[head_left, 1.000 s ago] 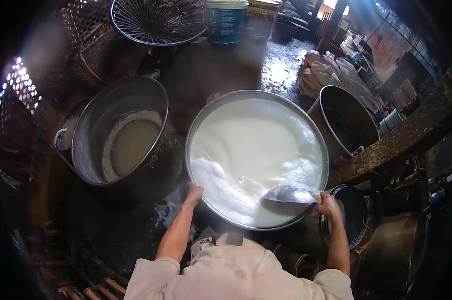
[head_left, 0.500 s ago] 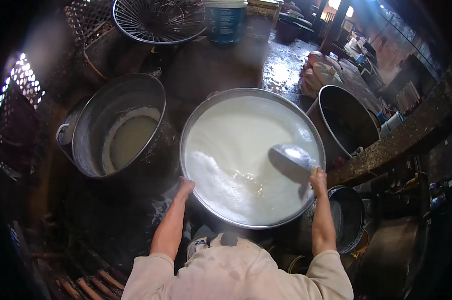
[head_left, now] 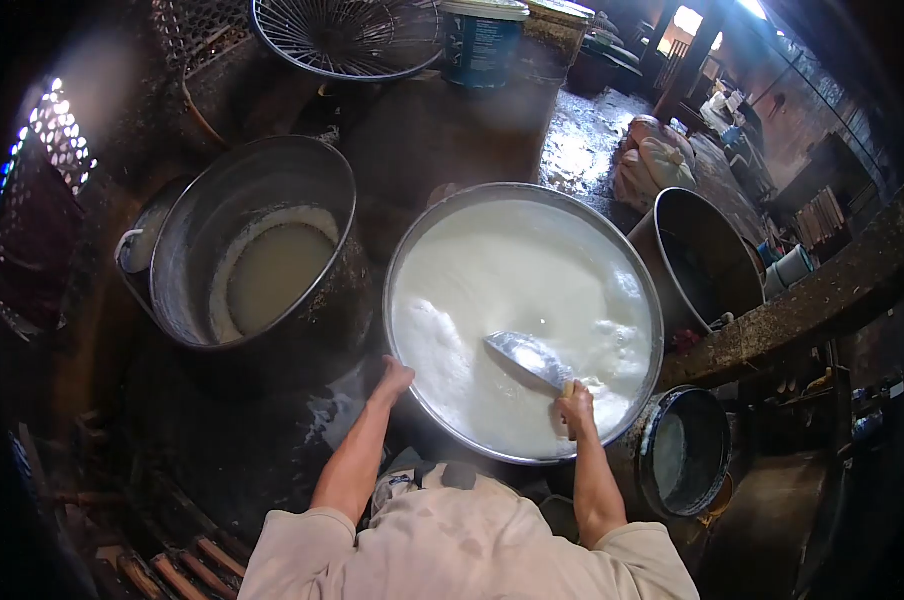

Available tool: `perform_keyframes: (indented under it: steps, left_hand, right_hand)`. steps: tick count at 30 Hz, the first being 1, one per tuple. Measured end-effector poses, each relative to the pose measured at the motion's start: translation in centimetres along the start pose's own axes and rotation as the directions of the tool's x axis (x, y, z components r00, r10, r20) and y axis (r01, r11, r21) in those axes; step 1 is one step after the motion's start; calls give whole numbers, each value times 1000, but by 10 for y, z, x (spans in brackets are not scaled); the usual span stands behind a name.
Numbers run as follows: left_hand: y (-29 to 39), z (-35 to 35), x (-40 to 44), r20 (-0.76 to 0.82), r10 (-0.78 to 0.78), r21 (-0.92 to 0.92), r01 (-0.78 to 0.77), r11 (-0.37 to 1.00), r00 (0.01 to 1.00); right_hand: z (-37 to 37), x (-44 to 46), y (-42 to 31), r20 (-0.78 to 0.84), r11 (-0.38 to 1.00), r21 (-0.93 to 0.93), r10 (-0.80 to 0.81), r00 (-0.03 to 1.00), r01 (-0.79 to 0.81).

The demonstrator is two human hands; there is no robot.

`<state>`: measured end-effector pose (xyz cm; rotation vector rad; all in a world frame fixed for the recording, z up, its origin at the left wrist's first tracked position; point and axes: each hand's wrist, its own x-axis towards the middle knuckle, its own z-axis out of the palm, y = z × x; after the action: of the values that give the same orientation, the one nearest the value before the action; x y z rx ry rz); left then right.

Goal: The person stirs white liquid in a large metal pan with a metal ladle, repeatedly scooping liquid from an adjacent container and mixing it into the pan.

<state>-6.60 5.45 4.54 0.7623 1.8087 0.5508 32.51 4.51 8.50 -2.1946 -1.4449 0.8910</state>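
A wide round metal vat (head_left: 660,325) stands right in front of me, full of milky white liquid (head_left: 507,262). White foam (head_left: 434,352) floats along its left side, with more near the right edge. My right hand (head_left: 575,410) is closed round the short pale handle of a metal scoop (head_left: 528,357). The scoop's shiny blade points left and lies at the liquid's surface, partly dipped in it. At the vat's left front rim is my left hand (head_left: 398,377), its fingers closed on the edge.
To the left, a deep metal pot (head_left: 172,300) holds some cloudy liquid. Another tall metal pot (head_left: 677,240) stands at the right, beside a wooden beam (head_left: 802,310). A dark-rimmed bucket (head_left: 724,450) is at the lower right. Behind are a wire basket (head_left: 347,72) and a teal bucket (head_left: 480,50).
My right hand has swept the scoop from the vat's right side leftward and toward me. The foam on the left has shrunk, and foam now shows at the right. My left hand stays on the rim.
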Motion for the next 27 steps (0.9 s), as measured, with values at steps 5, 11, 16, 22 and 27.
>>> perform_keyframes:
  steps: [5, 11, 16, 22, 27]
  left_hand:
    - [-9, 2, 9, -43, 39, 94, -35, 995, 998]
    - [-18, 7, 11, -33, 214, -25, -214, 976, 976]
    - [-19, -1, 10, 77, 300, -42, -298, 954, 951]
    - [-19, -5, 16, 347, 239, 326, -356, 876, 907]
    - [-12, -3, 6, 129, 208, 275, -236, 932, 970]
  right_hand:
    - [31, -38, -35, 69, 1000, 27, -2, 998, 0]
    - [59, -68, -62, 160, 986, 168, -6, 987, -22]
    - [41, -92, -118, 256, 958, 276, 1, 967, -75]
    - [-8, -70, -192, 251, 972, 210, -156, 955, 104]
    - [-7, -3, -263, -28, 879, -141, -463, 886, 455]
